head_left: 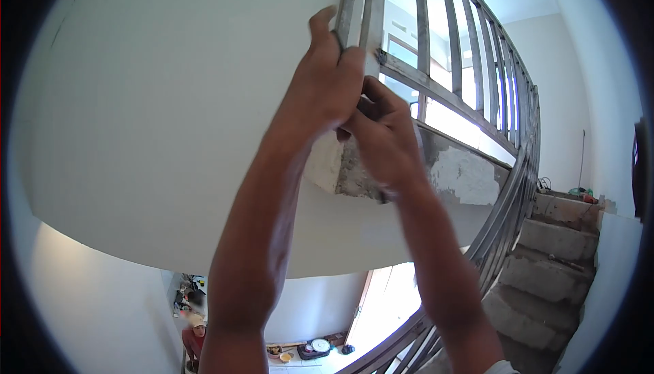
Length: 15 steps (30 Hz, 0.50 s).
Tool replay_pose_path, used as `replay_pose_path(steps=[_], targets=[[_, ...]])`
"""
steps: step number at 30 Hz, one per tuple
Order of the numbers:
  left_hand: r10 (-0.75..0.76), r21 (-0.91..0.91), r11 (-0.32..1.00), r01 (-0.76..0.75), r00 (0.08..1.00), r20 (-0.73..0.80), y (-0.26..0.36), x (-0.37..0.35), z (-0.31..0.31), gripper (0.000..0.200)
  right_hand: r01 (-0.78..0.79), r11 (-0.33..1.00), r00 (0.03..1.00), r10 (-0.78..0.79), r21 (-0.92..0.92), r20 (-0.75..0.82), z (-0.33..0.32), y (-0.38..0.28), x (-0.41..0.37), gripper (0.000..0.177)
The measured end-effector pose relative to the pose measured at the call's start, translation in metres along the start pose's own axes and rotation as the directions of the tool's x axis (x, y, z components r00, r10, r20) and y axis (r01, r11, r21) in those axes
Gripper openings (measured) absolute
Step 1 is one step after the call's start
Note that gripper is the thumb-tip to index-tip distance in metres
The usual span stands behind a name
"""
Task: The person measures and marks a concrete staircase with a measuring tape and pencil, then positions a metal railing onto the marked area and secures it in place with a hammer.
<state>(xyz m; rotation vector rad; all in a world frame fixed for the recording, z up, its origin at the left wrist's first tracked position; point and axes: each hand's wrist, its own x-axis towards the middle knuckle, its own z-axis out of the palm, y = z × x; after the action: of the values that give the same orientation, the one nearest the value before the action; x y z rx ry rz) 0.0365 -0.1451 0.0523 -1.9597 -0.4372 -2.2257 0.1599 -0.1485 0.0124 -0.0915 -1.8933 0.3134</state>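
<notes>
Both bare arms reach up to the grey metal railing at the corner of the upper floor. My left hand lies against the railing's end post, its thumb or a finger raised beside the post and the other fingers bent out of sight. Just below and to the right, my right hand is closed, fingers curled close to my left hand. What it holds, if anything, is hidden. Behind the hands is the rough, patchy cement edge of the floor slab.
Concrete stairs rise at the right beside a sloping metal handrail. A white wall fills the left. Far below, a person in a cap is near containers and a dark tray on the floor.
</notes>
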Motion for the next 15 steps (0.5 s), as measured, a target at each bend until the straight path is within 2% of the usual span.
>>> replay_pose_path(steps=[1,2,3,5,6,7,8,10,11,12,14,15], targets=[[-0.008,-0.012,1.000,0.008,1.000,0.008,0.003,0.010,0.004,0.067,0.026,0.994,0.993,-0.013,0.106,-0.120,0.010,0.004,-0.001,0.020],[-0.038,0.080,0.996,0.024,0.984,0.176,0.009,0.025,0.005,0.067,0.022,0.995,0.992,-0.010,0.098,-0.125,0.022,0.005,0.000,0.020],[-0.088,0.177,0.984,0.032,0.943,0.320,0.017,0.032,0.000,0.068,0.085,0.986,0.963,-0.045,0.141,-0.265,0.038,0.005,0.002,0.020],[-0.113,0.215,0.976,0.039,0.932,0.345,0.026,0.032,-0.014,0.071,0.134,0.985,0.916,-0.080,0.110,-0.394,0.052,0.004,0.002,0.020],[-0.136,0.256,0.966,0.035,0.911,0.388,0.027,0.027,-0.018,0.073,0.107,0.988,0.920,-0.056,0.111,-0.389,0.051,0.006,0.000,0.020],[-0.066,0.166,0.986,0.003,0.926,0.372,0.010,0.026,-0.013,0.079,0.086,0.996,0.926,-0.076,0.012,-0.371,0.047,0.008,0.001,0.020],[-0.076,0.173,0.985,0.013,0.929,0.362,0.006,0.022,-0.016,0.079,0.078,0.994,0.933,-0.102,-0.083,-0.345,0.043,0.007,0.006,0.020],[-0.024,-0.111,0.993,0.050,0.975,0.220,0.005,0.007,-0.024,0.086,0.110,0.988,0.937,-0.140,-0.108,-0.320,0.033,-0.003,0.014,0.022],[-0.015,-0.329,0.942,0.072,0.985,0.172,0.007,-0.006,-0.032,0.080,0.017,0.985,0.936,-0.076,-0.169,-0.345,0.023,-0.009,0.018,0.022],[-0.006,-0.324,0.944,0.062,0.985,0.171,0.007,-0.018,-0.040,0.080,-0.075,0.970,0.926,-0.017,-0.230,-0.376,0.014,-0.014,0.020,0.023],[0.026,-0.368,0.927,-0.063,0.994,-0.106,0.002,-0.045,-0.058,0.062,-0.076,0.976,0.918,-0.012,-0.204,-0.397,0.011,-0.017,0.020,0.024],[0.026,-0.356,0.932,-0.065,0.993,-0.114,-0.003,-0.061,-0.065,0.062,-0.045,0.981,0.921,-0.032,-0.188,-0.387,0.010,-0.015,0.022,0.023]])
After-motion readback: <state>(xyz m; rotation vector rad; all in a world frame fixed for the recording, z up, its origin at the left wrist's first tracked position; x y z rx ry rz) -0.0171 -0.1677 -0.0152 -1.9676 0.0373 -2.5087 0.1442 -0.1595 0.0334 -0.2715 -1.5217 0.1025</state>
